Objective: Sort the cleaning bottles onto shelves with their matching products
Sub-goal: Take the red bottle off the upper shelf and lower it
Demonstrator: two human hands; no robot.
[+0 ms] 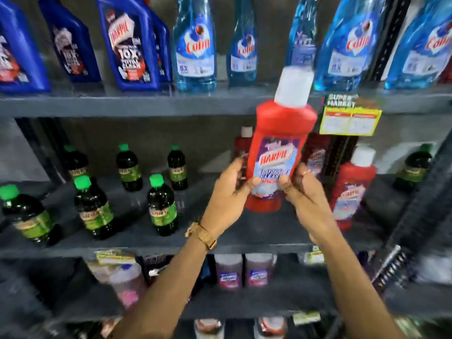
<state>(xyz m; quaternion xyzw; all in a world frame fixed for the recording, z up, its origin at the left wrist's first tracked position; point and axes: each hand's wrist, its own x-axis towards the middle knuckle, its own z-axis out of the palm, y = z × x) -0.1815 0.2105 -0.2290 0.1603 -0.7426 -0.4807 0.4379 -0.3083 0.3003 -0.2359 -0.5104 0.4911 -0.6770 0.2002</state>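
Observation:
A red Harpic bottle (pixel 281 133) with a white cap is held upright in front of the middle shelf (pixel 137 243), tilted slightly right. My left hand (pixel 227 192) grips its lower left side and my right hand (pixel 305 192) grips its lower right side. Behind and beside it on the middle shelf stand matching red bottles: one at the right (pixel 349 189), another at the back (pixel 242 148), partly hidden. Green-capped dark bottles (pixel 161 204) fill the shelf's left half.
The top shelf holds blue Harpic bottles (pixel 127 45) on the left and blue Colin bottles (pixel 195 45) and pouches (pixel 347 45) on the right. A yellow price tag (pixel 349 121) hangs from its edge. A lone green-capped bottle (pixel 413 167) stands far right. Lower shelves hold pink bottles (pixel 228 270).

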